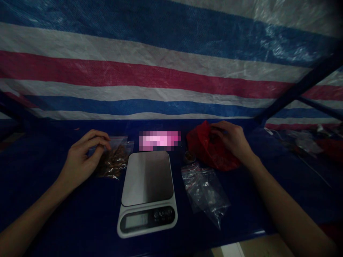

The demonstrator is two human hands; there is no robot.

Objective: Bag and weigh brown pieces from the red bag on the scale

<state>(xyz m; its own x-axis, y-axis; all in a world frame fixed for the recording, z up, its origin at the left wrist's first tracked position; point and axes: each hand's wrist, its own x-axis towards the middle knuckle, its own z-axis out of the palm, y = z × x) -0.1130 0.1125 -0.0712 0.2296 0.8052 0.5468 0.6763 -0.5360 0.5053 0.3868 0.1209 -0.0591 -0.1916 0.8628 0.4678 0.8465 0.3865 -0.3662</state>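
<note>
My left hand (85,155) is over the left edge of some clear zip bags (116,155) filled with brown pieces. Its fingers are loosely bent, with a gap to the thumb, and the fingertips are at the plastic. On the other side, my right hand (232,139) grips the upper edge of a crumpled red plastic bag (207,150); part of its fingers is hidden by the bag. Between the hands is a white kitchen scale (147,192) with a bare metal plate. Its display digits are too dim to read.
Flat clear zip bags (205,192) lie right of the scale, with a small round container (189,156) behind them. A blurred-out pink item (160,140) is behind the scale. Striped sheeting (160,75) backs the blue table (80,221); a slanted blue bar (297,87) rises at right.
</note>
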